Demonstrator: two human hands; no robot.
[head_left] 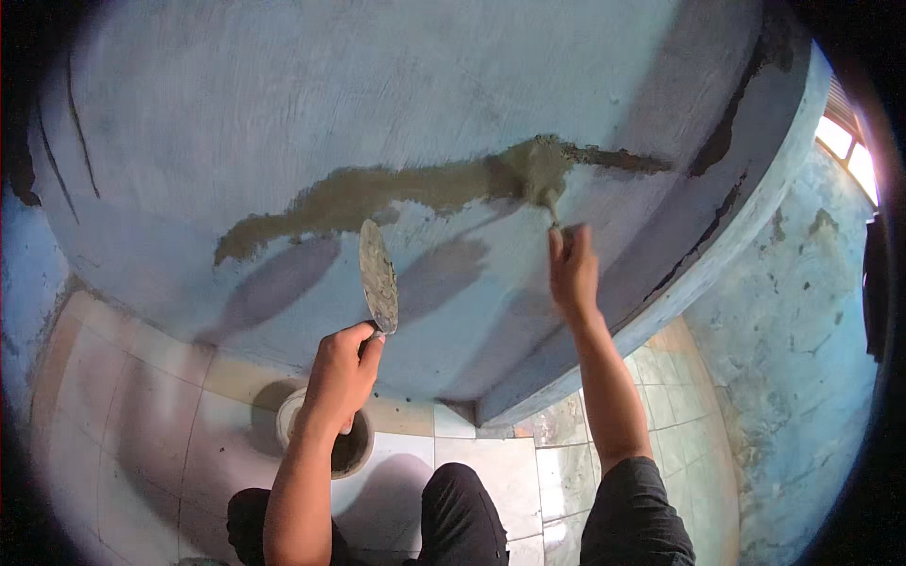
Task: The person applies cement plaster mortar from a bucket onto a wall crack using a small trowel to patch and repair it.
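Note:
My left hand (344, 373) is closed round the handle of a trowel (378, 278), its leaf-shaped blade upright and smeared with grey mortar. That blade stands just below a long band of wet mortar (377, 193) on the blue wall (311, 94). Farther right, my right hand (574, 269) grips a second trowel (551, 200) by its handle. Its mortar-coated blade lies against the right part of the band, and its outline is hard to make out there. A rough dark crack (623, 160) runs on to the right from the mortar.
Below my left forearm, a bucket (285, 415) with grey material inside stands on the tiled floor (481, 491), partly hidden. A projecting blue wall edge (651, 316) with dark cracks rises at the right. My bent knee (462, 514) is at the lower middle.

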